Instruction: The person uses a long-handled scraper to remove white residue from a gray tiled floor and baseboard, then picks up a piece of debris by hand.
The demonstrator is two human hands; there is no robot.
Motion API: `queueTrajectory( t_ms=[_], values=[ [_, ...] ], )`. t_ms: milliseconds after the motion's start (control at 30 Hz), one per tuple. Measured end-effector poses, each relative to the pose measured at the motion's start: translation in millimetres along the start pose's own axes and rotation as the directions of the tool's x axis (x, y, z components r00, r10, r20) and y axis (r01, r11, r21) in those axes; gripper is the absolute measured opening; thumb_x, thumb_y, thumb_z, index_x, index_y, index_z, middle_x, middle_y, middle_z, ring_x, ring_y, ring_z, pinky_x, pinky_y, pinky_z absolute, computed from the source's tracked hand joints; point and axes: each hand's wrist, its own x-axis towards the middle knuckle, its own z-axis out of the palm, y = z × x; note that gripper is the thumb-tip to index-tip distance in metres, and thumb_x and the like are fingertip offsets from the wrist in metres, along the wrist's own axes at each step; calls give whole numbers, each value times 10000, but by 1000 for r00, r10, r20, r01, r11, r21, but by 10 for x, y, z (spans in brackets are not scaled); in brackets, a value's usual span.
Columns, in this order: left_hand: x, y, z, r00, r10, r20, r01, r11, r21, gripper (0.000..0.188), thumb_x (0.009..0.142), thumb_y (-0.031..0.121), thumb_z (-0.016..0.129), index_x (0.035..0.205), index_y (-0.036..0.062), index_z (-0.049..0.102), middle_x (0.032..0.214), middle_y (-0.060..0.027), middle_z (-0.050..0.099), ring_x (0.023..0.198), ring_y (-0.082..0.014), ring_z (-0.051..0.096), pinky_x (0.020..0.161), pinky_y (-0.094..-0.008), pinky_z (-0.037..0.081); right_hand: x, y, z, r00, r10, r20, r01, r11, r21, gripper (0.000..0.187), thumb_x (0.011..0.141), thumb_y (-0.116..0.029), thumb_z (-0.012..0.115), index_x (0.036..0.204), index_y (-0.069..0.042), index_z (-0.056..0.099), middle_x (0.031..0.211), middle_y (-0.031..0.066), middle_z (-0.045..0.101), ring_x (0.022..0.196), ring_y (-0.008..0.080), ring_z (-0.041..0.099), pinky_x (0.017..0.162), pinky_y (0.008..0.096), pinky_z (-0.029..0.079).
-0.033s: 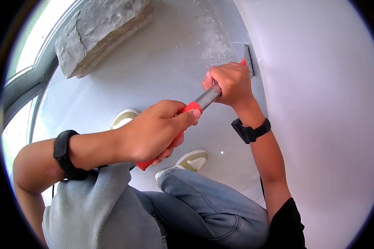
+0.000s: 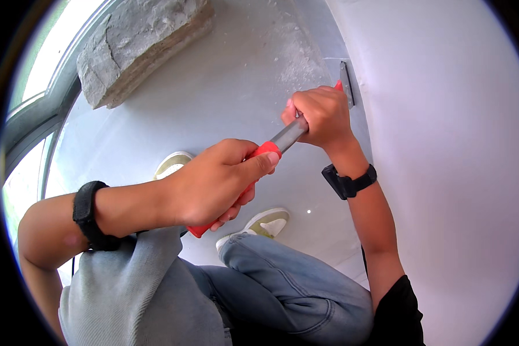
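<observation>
A long-handled scraper runs slantwise from lower left to upper right, with a red grip, a bare metal shaft and a wide dark blade. My left hand is closed round the red grip, thumb along its upper end. Farther up the shaft, my right hand is wrapped round it close to the head, hiding most of the red part there. The blade lies at the floor's right edge, against or very near the foot of the white wall; any gap is too small to make out.
Pale dust and crumbs are scattered on the grey floor beyond my right hand. A big rough grey stone block lies at the far left beside a window frame. My shoes and bent knee are below the scraper.
</observation>
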Motion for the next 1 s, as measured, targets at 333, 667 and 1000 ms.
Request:
queueTrajectory(
  t_ms=[333, 667, 1000],
  values=[
    [-131, 92, -44, 1000, -15, -21, 15, 999, 28, 425, 1066, 375, 381, 1139, -20, 521, 573, -7, 463, 378, -103, 444, 382, -253, 399, 121, -52, -71, 999, -16, -36, 17, 1000, 1, 213, 592, -85, 719, 600, -161, 520, 496, -17, 529, 430, 194, 543, 453, 300, 367],
    [113, 59, -32, 999, 0, -54, -1, 1000, -5, 414, 1052, 381, 416, 1119, -13, 525, 572, -11, 456, 382, -108, 449, 376, -262, 400, 38, 84, 105, 999, 25, -19, -25, 999, 37, 209, 611, -84, 692, 576, -138, 493, 492, -9, 532, 430, 201, 542, 464, 306, 381],
    [74, -12, -72, 998, 1, -56, 3, 998, 70, 431, 1050, 391, 415, 1122, -17, 536, 613, -18, 468, 398, -107, 451, 379, -260, 401, 53, 68, 125, 995, -36, -92, 39, 999, 30, 255, 660, -45, 629, 561, -89, 398, 459, 48, 395, 389, 233, 395, 428, 321, 313]
  ],
)
